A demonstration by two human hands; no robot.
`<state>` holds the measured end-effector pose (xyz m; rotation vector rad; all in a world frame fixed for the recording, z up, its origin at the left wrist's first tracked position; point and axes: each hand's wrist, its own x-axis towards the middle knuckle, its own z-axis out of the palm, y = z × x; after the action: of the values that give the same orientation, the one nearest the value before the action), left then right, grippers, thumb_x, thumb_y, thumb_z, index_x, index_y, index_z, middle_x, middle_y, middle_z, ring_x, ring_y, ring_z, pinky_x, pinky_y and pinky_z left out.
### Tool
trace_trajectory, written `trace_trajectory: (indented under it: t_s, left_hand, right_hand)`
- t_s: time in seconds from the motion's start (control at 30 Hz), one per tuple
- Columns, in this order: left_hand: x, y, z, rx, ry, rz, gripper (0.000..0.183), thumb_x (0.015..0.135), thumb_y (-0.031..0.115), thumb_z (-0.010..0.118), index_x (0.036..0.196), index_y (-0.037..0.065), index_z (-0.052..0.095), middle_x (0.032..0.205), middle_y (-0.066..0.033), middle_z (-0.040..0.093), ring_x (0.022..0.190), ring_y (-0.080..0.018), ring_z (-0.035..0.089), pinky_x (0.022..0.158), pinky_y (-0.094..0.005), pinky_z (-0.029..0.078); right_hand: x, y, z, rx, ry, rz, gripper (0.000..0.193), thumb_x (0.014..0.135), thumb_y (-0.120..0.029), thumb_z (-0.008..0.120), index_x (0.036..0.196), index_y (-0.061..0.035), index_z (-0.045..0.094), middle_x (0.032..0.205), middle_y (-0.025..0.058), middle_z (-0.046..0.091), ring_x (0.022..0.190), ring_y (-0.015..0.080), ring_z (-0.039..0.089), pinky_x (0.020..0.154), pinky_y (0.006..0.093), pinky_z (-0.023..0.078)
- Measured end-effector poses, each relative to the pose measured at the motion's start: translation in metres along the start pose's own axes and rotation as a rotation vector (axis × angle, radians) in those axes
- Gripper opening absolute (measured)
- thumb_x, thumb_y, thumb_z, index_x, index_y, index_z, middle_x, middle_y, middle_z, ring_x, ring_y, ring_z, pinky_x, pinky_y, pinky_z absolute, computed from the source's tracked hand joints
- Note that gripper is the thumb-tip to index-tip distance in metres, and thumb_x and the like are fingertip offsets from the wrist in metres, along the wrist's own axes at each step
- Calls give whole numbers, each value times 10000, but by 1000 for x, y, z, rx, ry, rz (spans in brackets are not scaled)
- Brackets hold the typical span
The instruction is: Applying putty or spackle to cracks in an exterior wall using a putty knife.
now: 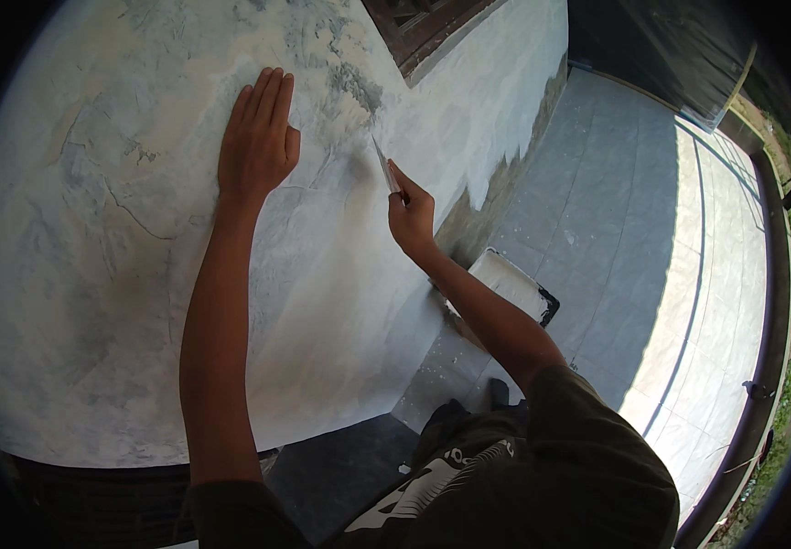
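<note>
My left hand (pixel 260 137) lies flat against the patchy white and grey wall (pixel 166 302), its fingers stretched out and pointing up. To its right, my right hand (pixel 411 209) is closed around a scraper or putty knife (pixel 383 165), seen almost edge-on as a thin pale blade. The blade's tip is at the wall surface, just below a dark rough patch (pixel 359 87). Most of the tool's handle is hidden in my fingers. A crack (pixel 134 212) runs across the wall to the left of my left forearm.
A dark brown wooden window frame (pixel 423 46) is set in the wall at the top. Below my right forearm, a white tray with a black rim (pixel 510 279) rests on the grey tiled floor (pixel 587 238). Dark sheeting (pixel 661 55) hangs at the far right.
</note>
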<state>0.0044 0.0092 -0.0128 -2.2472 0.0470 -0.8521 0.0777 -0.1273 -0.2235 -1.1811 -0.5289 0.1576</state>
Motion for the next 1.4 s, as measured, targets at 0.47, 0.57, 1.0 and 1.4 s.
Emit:
trace_trajectory:
  t_s: [0.47,0.57,1.0,1.4]
  left_hand:
    - [8,3,0,40,6,15,571,847,96,479,1406,-19,461,1455,-167,495,1399,-267,433,1169,-434,323]
    - [2,-2,5,32,-4,12,585,845,91,477,1419,-20,449,1460,-174,489,1402,-285,428,1169,-442,322]
    - [8,8,4,-9,-8,10,586,847,55,451,1429,-17,443,1465,-174,488,1403,-286,429,1173,-448,316]
    - [4,1,2,6,-11,-1,578,843,89,477,1409,-26,460,1452,-181,498,1400,-278,435,1172,-431,320]
  right_hand:
    - [16,-17,73,-219,122,-545,364,869,58,605,1230,13,629,1297,244,599,1197,405,585,1034,416,475]
    - [-32,-11,62,-95,-87,-508,285,896,5,646,1181,1,657,1254,221,633,1164,382,616,1018,405,496]
    - [113,-33,8,-255,206,-582,420,802,86,499,1160,-19,692,1035,212,711,823,299,718,749,349,549]
    - [-46,15,19,163,-392,167,427,803,109,449,1145,40,696,1021,168,747,899,166,704,812,292,537]
